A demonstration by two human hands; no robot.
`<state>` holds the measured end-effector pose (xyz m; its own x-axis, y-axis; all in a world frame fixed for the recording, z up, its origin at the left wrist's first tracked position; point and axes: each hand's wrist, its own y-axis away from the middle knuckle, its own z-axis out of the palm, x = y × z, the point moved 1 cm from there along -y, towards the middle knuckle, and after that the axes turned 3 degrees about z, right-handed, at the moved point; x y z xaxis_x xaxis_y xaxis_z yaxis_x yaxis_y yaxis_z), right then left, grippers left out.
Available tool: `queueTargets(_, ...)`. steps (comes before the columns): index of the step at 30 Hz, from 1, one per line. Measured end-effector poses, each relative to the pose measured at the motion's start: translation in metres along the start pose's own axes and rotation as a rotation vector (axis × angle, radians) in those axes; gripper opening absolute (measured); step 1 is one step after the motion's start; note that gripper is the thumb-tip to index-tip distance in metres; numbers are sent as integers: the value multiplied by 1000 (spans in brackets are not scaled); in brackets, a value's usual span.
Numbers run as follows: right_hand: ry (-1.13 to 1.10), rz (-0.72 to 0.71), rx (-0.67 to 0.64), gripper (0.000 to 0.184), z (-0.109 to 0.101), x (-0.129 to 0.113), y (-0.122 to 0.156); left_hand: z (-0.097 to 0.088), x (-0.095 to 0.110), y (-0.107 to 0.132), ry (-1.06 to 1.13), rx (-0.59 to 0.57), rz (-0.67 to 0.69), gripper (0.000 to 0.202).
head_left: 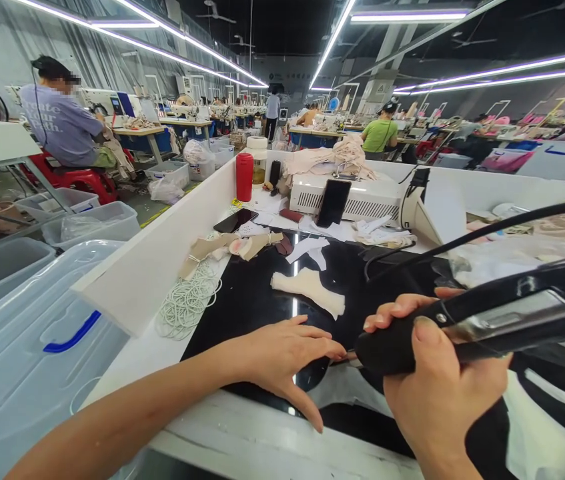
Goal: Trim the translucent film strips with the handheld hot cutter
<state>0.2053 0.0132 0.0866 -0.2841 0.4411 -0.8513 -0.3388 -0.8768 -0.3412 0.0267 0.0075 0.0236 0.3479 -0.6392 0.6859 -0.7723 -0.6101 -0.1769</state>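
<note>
We have our right grip (449, 393) wrapped around a big black tool (522, 317). Our left grip (285, 357) is spread wide over the shiny black table (242, 300), near a cream pad (309, 288).

Black tool (497, 325), cream piece (307, 290), red flask (244, 177)

Left hand (282, 353): bare, fingers slender and tapering. Left forearm (142, 407): uncovered from the wrist to where the frame cuts it off, slim, widening gradually, outline smooth. Right hand (452, 393): likewise bare; thumb broad at the tip, with a rounded thumbnail (427, 329). Right wrist (449, 463): bare as far as visible. The right fingers are partly hidden, so their nails cannot be fairly assessed.
</note>
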Motion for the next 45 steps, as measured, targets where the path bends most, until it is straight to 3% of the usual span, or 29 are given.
queueTargets(13, -45, 25, -75, 41, -1, -7, 9, -1, 2, 0, -2, 2, 23, 86)
queueTargets(22, -107, 36, -200, 43, -2, -8, 23, 1, 0, 0, -44, -9, -4, 94)
queueTargets(31, -108, 41, -238, 37, -1, -5, 26, 0, 0, 0, -63, 0, 1, 93)
queueTargets(33, -98, 37, -224, 38, -3, -7, 23, -1, 1, 1, -46, 23, 11, 84)
queueTargets(38, -50, -4, -125, 39, -10, -18, 6, -9, 5, 7, -102, 100, 112, 35)
queueTargets(41, -21, -12, -70, 38, -15, -22, -4, -16, 4, 11, -197, 103, 101, 12)
queueTargets(45, -6, -17, -15, 40, -19, -20, -11, -27, 0, 15, -282, 115, 68, 11)
